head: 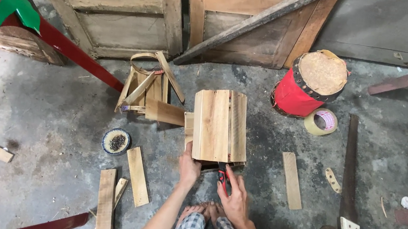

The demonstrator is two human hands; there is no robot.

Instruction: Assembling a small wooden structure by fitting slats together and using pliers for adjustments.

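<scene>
Pale slatted wooden box (220, 125) stands on grey concrete floor (46, 118), centre of view, just ahead of bare feet (204, 209). Left hand (188, 168) grips box's lower left corner, fingers curled on it. Right hand (233, 195) is clenched round a red-and-black tool handle (223, 177) at box's bottom edge. Left: small round dish of nails (116, 141), loose wooden slats (137, 176). Right: loose plank (292, 180), tape roll (321, 121), red drum stool (309, 83), hand saw (349, 187).

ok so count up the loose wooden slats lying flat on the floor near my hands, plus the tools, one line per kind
Loose flat slats left of the hands: 3
Loose flat slats right of the hands: 1
Hand saws: 1
Red-and-black handled tools in the right hand's grip: 1
Total: 6
</scene>
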